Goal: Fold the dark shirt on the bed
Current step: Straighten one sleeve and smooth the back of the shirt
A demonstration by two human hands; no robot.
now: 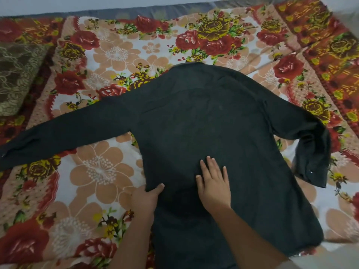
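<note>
Shirt (204,123) is down flat on the flower-printed bed (101,171), dark cloth spread wide, collar (191,65) at the far end and hem nearest the person. One sleeve (68,133) runs out straight from the shirt on the person's left. The other sleeve (310,144), on the right, is bent at the elbow with its cuff doubled back towards the hem. Right hand (213,183) is planted on the shirt's lower half, palm down, fingers straight and spread. Left hand (146,198) is at the shirt's left side edge, thumb on top of the cloth, fingers out of sight beneath it: it pinches that edge. Well to the left of the shirt, beyond the straight sleeve, lies a brown patterned pillow (17,74).
</note>
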